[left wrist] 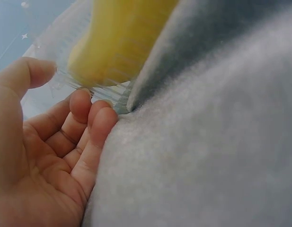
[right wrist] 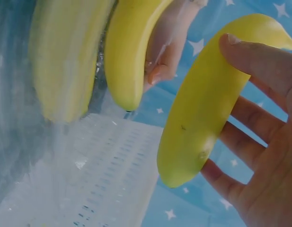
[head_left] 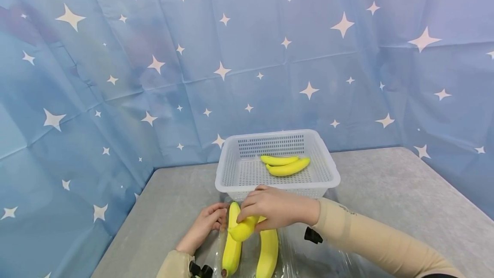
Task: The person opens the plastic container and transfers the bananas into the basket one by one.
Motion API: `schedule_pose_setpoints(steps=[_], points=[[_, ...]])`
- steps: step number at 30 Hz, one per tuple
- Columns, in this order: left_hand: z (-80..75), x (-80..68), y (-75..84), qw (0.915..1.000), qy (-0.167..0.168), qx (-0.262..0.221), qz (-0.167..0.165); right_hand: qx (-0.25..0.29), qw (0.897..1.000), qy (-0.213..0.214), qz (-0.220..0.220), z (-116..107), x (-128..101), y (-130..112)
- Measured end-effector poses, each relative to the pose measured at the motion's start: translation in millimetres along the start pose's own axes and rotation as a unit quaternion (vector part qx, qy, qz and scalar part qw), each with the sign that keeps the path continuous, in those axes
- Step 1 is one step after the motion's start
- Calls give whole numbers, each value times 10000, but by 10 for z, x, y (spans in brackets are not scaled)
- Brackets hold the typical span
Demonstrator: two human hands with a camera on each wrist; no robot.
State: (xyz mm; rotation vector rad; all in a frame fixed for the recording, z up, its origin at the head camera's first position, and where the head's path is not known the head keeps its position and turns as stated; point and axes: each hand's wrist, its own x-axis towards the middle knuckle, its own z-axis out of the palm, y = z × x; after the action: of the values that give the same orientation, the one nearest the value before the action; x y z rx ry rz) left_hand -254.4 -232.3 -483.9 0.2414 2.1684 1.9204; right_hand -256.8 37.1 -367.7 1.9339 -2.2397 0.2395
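Basket: a white perforated basket (head_left: 326, 164) stands on the grey table (head_left: 386, 183), towards the table's far edge and about midway along it, just beyond the hands.
Basket contents: two bananas (head_left: 284, 164), lying side by side and touching on the basket floor, close to its far wall.
Tray: a clear plastic tray (head_left: 293, 256) sits at the table's near edge, directly in front of the basket; the left wrist view shows its transparent corner (left wrist: 118, 105) resting on the table cloth.
Tray contents: two bananas lying lengthwise, a left banana (head_left: 231, 252) and a right banana (head_left: 268, 252), near each other.
Held banana: one banana (head_left: 244, 228), lifted just above the tray's far end, crosswise over the two in the tray.
Right hand: the right hand (head_left: 272, 207) grips the held banana, fingers curled round it from above; the right wrist view shows the fingers (right wrist: 259, 61) wrapped along its side.
Left hand: the left hand (head_left: 206, 222) rests against the tray's left far corner, fingers relaxed and loosely spread, fingertips (left wrist: 101, 118) touching the plastic; it holds nothing.
Banana count: five in all, two in the basket, two in the tray, one in the right hand.
Container count: two, one basket and one tray.
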Motion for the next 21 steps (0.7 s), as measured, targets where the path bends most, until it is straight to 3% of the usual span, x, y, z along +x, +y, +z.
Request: schedule_pose_setpoints(steps=[21], points=[[4,10,-18,10000,63,20,30,-260,9988,-33,425,-241,105,97]])
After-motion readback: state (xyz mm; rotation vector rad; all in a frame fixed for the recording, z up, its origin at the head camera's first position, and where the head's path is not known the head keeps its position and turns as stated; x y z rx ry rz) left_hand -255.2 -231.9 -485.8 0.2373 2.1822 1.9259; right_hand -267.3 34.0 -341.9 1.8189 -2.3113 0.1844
